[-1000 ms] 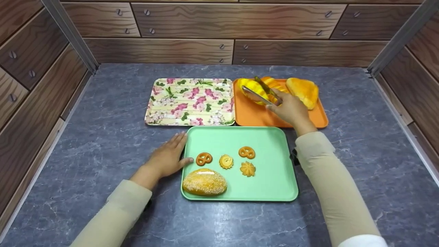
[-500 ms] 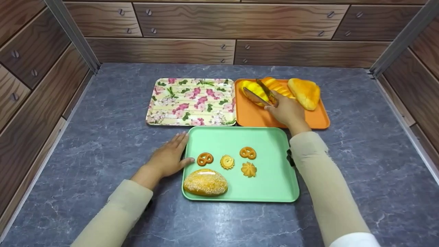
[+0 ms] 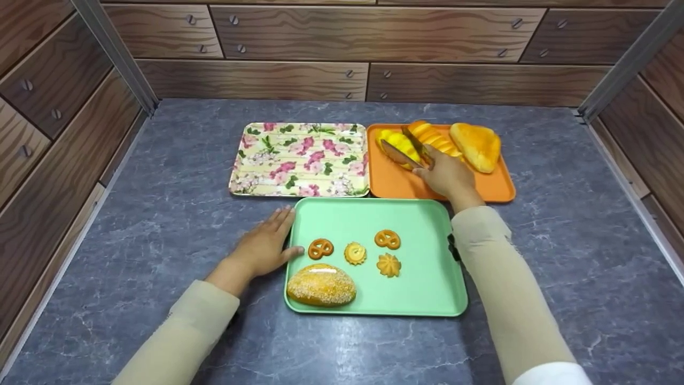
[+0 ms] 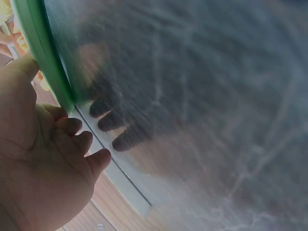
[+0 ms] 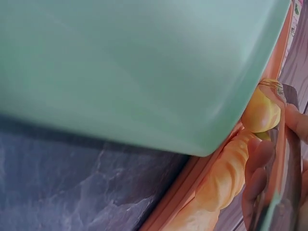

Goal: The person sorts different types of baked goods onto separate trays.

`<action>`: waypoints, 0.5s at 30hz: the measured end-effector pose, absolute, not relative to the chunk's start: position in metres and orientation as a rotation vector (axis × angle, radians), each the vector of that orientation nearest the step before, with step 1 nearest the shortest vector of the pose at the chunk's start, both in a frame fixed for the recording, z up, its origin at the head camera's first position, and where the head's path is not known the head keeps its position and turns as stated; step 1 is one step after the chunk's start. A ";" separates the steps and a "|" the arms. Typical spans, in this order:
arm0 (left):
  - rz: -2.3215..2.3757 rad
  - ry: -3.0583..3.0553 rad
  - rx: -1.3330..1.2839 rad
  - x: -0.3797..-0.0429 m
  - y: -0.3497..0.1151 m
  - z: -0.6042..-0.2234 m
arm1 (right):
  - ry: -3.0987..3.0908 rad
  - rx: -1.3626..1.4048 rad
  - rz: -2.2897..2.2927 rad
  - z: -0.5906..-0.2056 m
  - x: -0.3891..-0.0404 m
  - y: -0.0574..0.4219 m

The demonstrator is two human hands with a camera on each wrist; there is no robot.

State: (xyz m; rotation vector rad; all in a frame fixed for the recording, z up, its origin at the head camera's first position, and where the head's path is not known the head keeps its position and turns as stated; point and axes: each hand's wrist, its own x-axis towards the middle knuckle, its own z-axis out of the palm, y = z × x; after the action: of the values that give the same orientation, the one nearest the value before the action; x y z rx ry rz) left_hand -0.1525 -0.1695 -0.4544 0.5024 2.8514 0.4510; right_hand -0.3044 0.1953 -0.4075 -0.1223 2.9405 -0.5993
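Observation:
My right hand (image 3: 448,172) grips a pair of metal tongs (image 3: 402,155) over the orange tray (image 3: 390,187). The tongs' arms lie on either side of a yellow bread (image 3: 398,143) at that tray's left end; in the right wrist view the tongs (image 5: 284,154) reach up to the yellow bread (image 5: 262,113). My left hand (image 3: 262,243) rests at the left side of the green tray (image 3: 427,283), its thumb over the rim and its fingers extended along the edge. In the left wrist view the left hand (image 4: 48,154) lies beside the green rim (image 4: 45,53).
A ridged bread roll (image 3: 435,140) and a toast-shaped bread (image 3: 476,147) share the orange tray. On the green tray lie a seeded loaf (image 3: 320,286), two pretzels (image 3: 387,239), a round cookie (image 3: 355,253) and a star-shaped cookie (image 3: 389,265). A floral tray (image 3: 299,160) stands behind left.
My right hand has shifted slightly left and down with the tongs, whose arms have come nearer together around the yellow bread. The left hand has kept its place.

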 end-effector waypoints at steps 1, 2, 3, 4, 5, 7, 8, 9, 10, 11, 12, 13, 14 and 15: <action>0.451 2.851 0.502 -0.153 -0.169 -0.454 | 2.938 -0.123 -0.613 -0.407 -0.304 0.196; 0.451 2.850 0.502 -0.153 -0.169 -0.455 | 2.933 -0.123 -0.627 -0.407 -0.304 0.196; 0.451 2.849 0.501 -0.153 -0.169 -0.455 | 2.928 -0.120 -0.646 -0.407 -0.304 0.197; 0.453 2.847 0.500 -0.153 -0.169 -0.455 | 2.924 -0.117 -0.666 -0.407 -0.303 0.197; 0.454 2.847 0.502 -0.153 -0.169 -0.455 | 2.920 -0.112 -0.684 -0.407 -0.303 0.197; 0.457 2.847 0.501 -0.153 -0.169 -0.456 | 2.913 -0.103 -0.718 -0.406 -0.303 0.198; 0.458 2.847 0.498 -0.153 -0.169 -0.456 | 2.916 -0.103 -0.729 -0.406 -0.303 0.198; 0.457 2.849 0.495 -0.153 -0.169 -0.456 | 2.922 -0.106 -0.738 -0.406 -0.303 0.198; 0.460 2.853 0.498 -0.153 -0.169 -0.457 | 2.933 -0.116 -0.743 -0.405 -0.303 0.199; 0.460 2.857 0.501 -0.153 -0.169 -0.457 | 2.941 -0.125 -0.748 -0.404 -0.303 0.199; 0.462 2.860 0.504 -0.153 -0.168 -0.457 | 2.950 -0.136 -0.755 -0.403 -0.303 0.200; 0.463 2.863 0.507 -0.153 -0.168 -0.457 | 2.957 -0.146 -0.763 -0.402 -0.303 0.200; 0.466 2.867 0.512 -0.153 -0.168 -0.457 | 2.962 -0.156 -0.769 -0.400 -0.303 0.200; 0.464 2.867 0.514 -0.153 -0.168 -0.457 | 2.966 -0.167 -0.779 -0.399 -0.302 0.201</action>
State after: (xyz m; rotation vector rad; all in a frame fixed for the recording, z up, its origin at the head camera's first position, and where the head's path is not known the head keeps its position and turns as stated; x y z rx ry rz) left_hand -0.1535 -0.1682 -0.4567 0.5137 2.8675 0.4635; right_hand -0.3025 0.2010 -0.3986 -0.1669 2.9655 -0.7785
